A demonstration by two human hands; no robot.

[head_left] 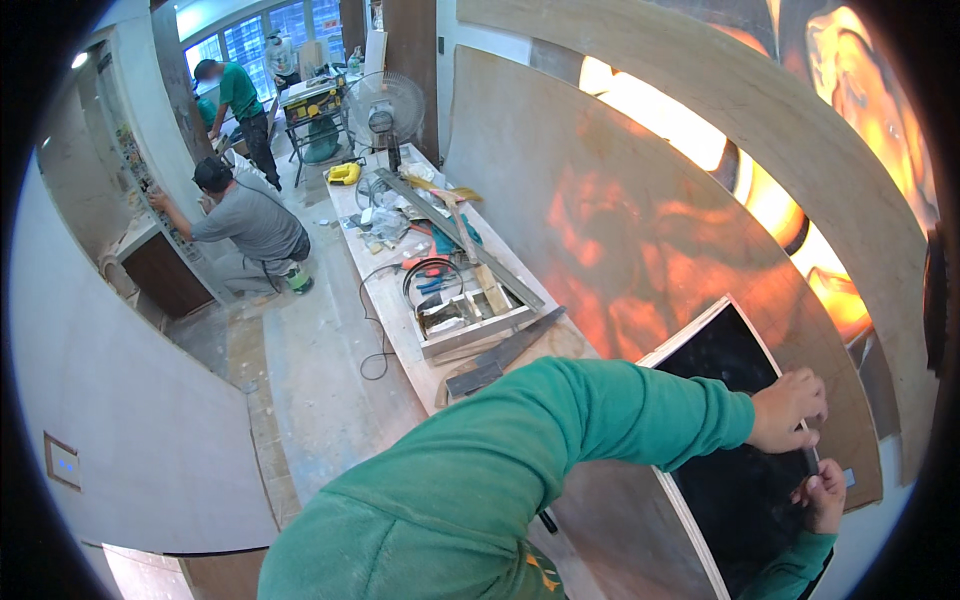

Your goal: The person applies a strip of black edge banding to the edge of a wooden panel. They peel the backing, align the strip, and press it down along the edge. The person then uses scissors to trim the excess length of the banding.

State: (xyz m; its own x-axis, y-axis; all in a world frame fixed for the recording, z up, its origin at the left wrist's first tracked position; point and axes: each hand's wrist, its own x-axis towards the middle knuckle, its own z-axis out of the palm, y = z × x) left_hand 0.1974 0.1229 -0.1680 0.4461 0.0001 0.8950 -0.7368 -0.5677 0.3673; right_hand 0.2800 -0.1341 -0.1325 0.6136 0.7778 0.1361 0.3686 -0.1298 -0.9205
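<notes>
A black-faced panel with pale wooden edges [735, 490] leans at a slant in front of me at the lower right. My left hand [790, 410] reaches across in a green sleeve, its fingers curled over the panel's far right edge. Just below it, along that same edge, my right hand [824, 495] is closed with thumb and fingers pinched together. Whatever lies in that pinch is too small to make out. A short pale, narrow piece [807, 445] shows at the edge between the two hands. My own left arm covers part of the panel.
A long workbench [400, 345] carries a wooden tray [480, 333], a yellow power tool [344, 174], metal strips and cables. Behind the panel stands a large curved board [560, 190] with glowing orange reflections. One person crouches [255, 215] at the left wall; others work beyond, near a fan [383, 110].
</notes>
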